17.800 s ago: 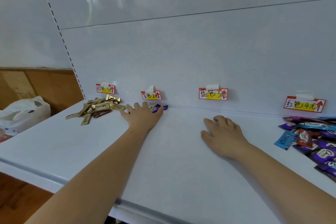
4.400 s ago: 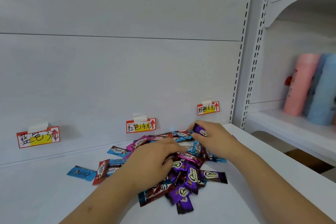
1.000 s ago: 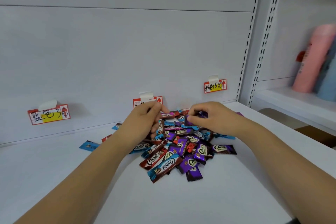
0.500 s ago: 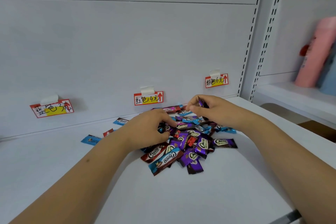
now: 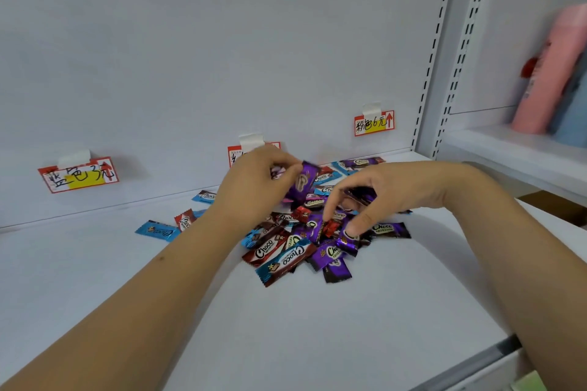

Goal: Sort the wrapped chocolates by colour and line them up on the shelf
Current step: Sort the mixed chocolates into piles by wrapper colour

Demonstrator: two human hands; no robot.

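Left hand [image 5: 254,187] pinching purple chocolate [image 5: 301,182], right hand [image 5: 381,194] curled, seemingly gripping purple wrappers [image 5: 360,195] above pile [image 5: 305,244]

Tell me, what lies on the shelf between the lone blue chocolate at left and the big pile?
In the head view, one red chocolate lies between the blue chocolate and the pile.

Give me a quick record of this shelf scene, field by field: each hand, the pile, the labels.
left hand: holds a purple chocolate lifted above the pile
right hand: purple wrappers in its grip, fingers down on the pile
pile: purple, blue and red chocolates mixed, unsorted, on the shelf
price labels: blue label left, pink label right, middle one partly hidden
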